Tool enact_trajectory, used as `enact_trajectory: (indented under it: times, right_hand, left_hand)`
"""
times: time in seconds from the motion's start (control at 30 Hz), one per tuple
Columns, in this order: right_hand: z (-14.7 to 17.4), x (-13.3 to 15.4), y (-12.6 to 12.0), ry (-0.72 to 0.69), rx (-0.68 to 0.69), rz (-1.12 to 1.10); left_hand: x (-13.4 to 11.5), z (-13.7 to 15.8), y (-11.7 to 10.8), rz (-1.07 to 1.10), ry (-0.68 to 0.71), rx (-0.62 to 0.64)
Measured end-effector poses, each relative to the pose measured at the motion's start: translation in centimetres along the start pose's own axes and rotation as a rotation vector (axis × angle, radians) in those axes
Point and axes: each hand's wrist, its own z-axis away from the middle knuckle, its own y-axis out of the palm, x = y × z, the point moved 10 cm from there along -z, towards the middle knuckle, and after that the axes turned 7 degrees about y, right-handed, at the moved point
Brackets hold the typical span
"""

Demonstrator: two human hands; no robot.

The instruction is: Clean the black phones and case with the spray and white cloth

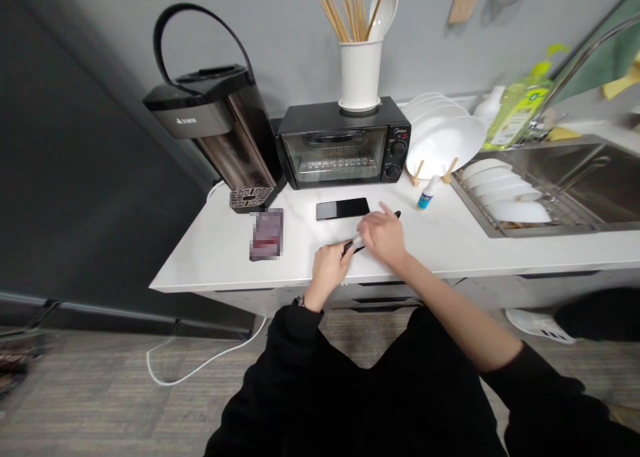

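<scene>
A single head-worn camera is facing forward and down, viewing the white, straight-edged, marble-patterned countertop (300,233) closely across mid-frame.

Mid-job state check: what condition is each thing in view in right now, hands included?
Left hand: gripping dark object
Right hand: at dark object, blurred, grip unclear
Phone: lying flat, screen dark
Small bottle: standing
Toaster oven: door shut
White holder: upright, holding chopsticks
Plates: propped on edge
Green bottle: upright
Dispenser handle: raised
</scene>
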Motion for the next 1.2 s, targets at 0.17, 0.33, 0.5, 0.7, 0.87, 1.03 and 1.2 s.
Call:
enact_trajectory:
  times: [0.17, 0.33, 0.5, 0.7, 0.87, 1.03, 1.2]
  right_hand:
    - [1.0, 4.9, 1.5, -0.202, 0.068, -0.018]
    - [-1.1, -3.2, -0.3, 0.088, -0.017, 0.054]
    - [0.6, 3.1, 0.5, -0.05, -0.022, -0.039]
    - [0.3, 1.0, 1.0, -0.096, 0.05, -0.073]
    - [-0.7, -4.5, -1.1, 0.173, -0.088, -0.016]
    - [1.2, 4.7, 0.5, -0.086, -0.021, -0.118]
    - [-0.3, 0.5, 0.9, -0.022, 0.025, -0.027]
  left_hand:
    - [0.7, 0.2, 0.5, -0.039, -0.003, 0.049]
    - [-0.2, 0.0, -0.2, 0.003, 0.006, -0.011]
    - [0.5, 0.0, 0.3, -0.017, -0.038, 0.019]
    - [0.4, 0.1, 0.3, -0.011, -0.012, 0.033]
    - [-0.5, -0.1, -0.3, 0.003, -0.015, -0.012]
    - [0.6, 0.0, 0.5, -0.06, -0.064, 0.06]
    - [0.5, -0.1, 0.5, -0.066, -0.055, 0.059]
